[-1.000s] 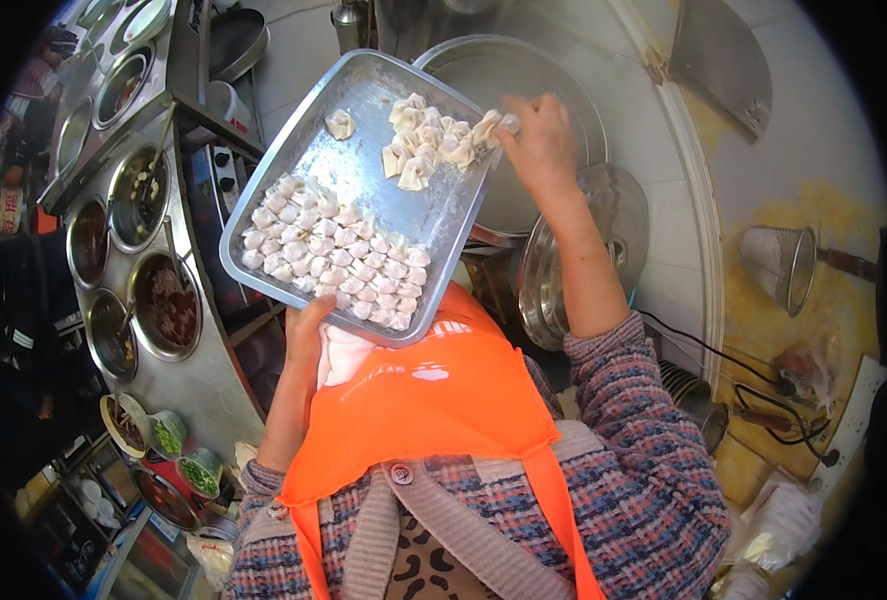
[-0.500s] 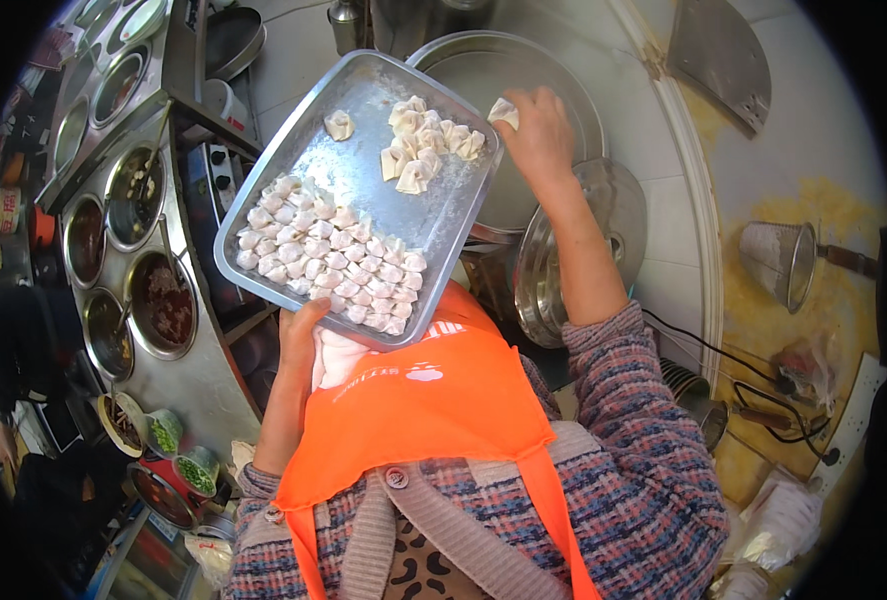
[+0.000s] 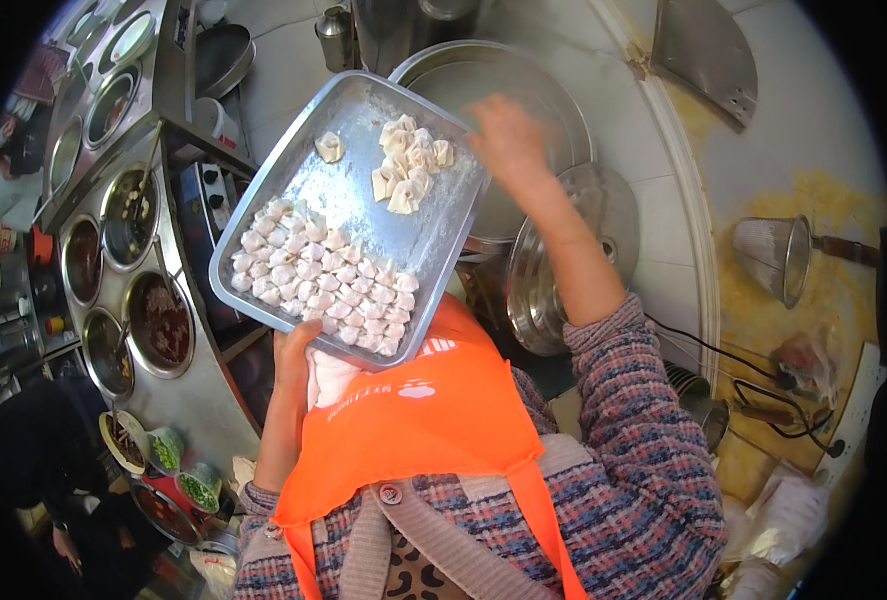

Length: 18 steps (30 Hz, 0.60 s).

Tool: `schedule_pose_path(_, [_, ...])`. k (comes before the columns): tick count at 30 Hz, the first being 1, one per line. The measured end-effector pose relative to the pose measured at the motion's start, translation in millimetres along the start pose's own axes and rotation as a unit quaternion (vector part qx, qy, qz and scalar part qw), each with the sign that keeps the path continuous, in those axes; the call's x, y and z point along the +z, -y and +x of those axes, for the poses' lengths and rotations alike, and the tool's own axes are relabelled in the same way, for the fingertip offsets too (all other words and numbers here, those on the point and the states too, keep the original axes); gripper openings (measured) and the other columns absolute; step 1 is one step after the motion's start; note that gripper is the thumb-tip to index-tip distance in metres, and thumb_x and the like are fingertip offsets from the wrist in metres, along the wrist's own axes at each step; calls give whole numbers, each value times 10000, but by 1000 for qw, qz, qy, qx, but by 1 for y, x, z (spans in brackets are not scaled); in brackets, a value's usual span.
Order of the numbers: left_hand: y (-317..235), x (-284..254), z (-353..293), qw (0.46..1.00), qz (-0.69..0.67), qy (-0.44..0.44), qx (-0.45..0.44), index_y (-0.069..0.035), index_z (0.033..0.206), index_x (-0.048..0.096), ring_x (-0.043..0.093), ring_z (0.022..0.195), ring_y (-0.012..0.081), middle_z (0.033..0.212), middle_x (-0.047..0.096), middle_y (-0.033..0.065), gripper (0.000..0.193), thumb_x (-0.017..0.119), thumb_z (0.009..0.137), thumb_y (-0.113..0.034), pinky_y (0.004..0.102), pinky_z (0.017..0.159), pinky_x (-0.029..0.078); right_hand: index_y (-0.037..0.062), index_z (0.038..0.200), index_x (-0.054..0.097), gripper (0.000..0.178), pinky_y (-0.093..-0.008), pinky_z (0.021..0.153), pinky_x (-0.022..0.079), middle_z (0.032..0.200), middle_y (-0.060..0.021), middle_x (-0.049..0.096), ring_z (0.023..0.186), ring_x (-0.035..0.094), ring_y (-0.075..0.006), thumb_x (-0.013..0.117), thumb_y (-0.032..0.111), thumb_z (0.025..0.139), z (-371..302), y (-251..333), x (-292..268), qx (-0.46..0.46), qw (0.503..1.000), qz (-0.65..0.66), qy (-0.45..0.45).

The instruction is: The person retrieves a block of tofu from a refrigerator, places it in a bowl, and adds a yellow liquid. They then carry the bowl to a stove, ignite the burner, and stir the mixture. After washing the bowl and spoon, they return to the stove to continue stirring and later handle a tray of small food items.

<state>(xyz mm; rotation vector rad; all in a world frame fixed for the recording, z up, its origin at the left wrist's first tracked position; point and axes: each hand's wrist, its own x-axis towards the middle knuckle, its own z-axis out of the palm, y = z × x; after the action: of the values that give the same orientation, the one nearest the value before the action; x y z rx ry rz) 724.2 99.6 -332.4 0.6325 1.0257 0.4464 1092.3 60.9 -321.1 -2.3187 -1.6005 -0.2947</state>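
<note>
A rectangular metal tray [image 3: 403, 105] is tilted in front of my orange apron. My left hand [image 3: 296, 350] grips its lower left edge, the thumb over the rim. Tight rows of small pinkish wontons [image 3: 323, 275] fill the tray's near part. Farther up lie a loose cluster of paler, larger wontons [image 3: 403, 165] and a single one [image 3: 330, 147] apart from them. My right hand [image 3: 508, 135] is smeared by motion beside the tray's right rim, above a wide round pot [image 3: 563, 95]. Whether its fingers hold anything cannot be made out.
A round metal lid [image 3: 603, 200] leans below the pot. To the left, a steel counter [image 3: 188, 400] holds several sunken pans of sauces and fillings. A strainer [image 3: 775, 255] lies at the right. Someone in dark clothes [image 3: 43, 430] is at the lower left.
My right hand has moved left toward the tray's rim; the pale wonton seen in its fingers no longer shows. The loose cluster looks smaller at its right end. The tray has shifted slightly down.
</note>
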Motion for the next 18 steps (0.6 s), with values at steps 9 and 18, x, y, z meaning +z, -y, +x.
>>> schedule_pose_path(9, [-4,10,-2,1000,4,-17,8,50,1367,297,495,1166,283,1299,460,181,703,536,721,-89,362,976,406,60,913,647,187,-432,760,503,983,-150,604,864,615,-359,519,68,778,1,18,48,74,986,75,127])
schedule_pose_path(18, [1,17,-1,999,-31,-8,20,47,1366,306,491,1173,286,1297,465,179,709,539,711,-89,360,978,404,28,854,614,118,-442,757,492,954,-181,581,862,599,-367,550,45,756,5,-3,18,33,993,62,92])
